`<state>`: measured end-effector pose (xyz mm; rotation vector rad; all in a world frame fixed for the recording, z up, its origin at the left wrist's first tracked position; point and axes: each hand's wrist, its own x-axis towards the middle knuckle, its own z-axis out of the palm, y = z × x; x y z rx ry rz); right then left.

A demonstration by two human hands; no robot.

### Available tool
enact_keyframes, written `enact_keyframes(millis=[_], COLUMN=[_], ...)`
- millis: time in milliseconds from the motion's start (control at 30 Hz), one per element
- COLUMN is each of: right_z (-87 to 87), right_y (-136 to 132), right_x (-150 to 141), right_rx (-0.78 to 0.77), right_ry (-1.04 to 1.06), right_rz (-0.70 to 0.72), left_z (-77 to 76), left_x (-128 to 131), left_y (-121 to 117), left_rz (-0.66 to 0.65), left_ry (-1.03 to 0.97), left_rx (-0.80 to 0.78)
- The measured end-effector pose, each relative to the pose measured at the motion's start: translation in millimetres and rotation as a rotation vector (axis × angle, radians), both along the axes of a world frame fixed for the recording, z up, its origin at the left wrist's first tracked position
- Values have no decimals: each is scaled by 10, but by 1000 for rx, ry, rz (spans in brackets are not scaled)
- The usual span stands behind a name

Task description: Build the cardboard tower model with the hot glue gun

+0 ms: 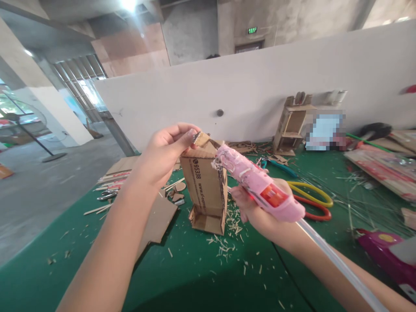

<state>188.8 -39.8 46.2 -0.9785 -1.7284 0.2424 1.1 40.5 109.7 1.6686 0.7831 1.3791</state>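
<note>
Pinched in our left hand (165, 149) is a small brown cardboard piece (201, 139). Our right hand (263, 212) grips a pink glue gun (256, 182).

The cardboard stand (186, 167) in the middle of the frame carries dark print on its front panel, turned sideways so that it runs downward. It opens with a round telephone mark, then the number "95338", then a web address that reads "www.sf-express" (its tail, near the lower part of the panel, is hard to make out). A line of much smaller print runs alongside, too fine to read. At the top of the frame, right of centre, a green lit sign (252, 30) on the wall (279, 21) shows "EXIT" beneath a row of small characters, blurred.
</note>
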Motion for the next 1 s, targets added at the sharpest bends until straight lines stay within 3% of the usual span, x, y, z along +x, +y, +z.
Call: enact_keyframes(millis=[367,1000], right_z=[-15,-32], right_y=[7,15], right_x=[-18,-21], right_rx=[6,-27], right_ry=[11,26], right_rz=[59,0], left_z=[0,-16], left_x=[1,-5], left_y=[3,21], left_rz=[-3,18], left_ry=[18,3], left_rx=[-27,-3])
